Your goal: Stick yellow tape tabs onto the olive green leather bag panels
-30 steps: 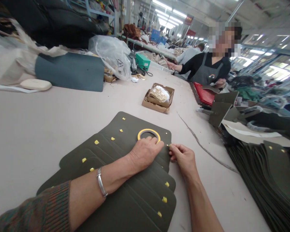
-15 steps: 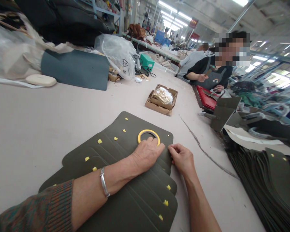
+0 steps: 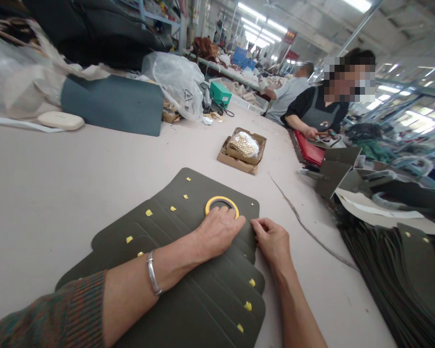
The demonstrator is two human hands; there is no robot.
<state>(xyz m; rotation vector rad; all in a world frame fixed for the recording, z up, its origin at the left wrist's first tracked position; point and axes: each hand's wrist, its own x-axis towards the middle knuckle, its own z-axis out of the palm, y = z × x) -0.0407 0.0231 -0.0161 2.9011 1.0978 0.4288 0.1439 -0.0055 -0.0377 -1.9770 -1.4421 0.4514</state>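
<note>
Honestly, the fanned stack of dark leather panels [image 3: 188, 270] on the bench [image 3: 58, 174] could slide: the left hand [image 3: 217, 232] only presses flat, grip empty, by the yellow tape ring [image 3: 222, 204], while the right hand [image 3: 273, 239] pinches the top panel's edge.

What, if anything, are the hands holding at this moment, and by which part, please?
Nothing is lifted. The left hand presses flat on the fanned dark green pieces beside the yellow ring; the right hand pinches at their right edge, its fingertips hiding what they grip.
</note>
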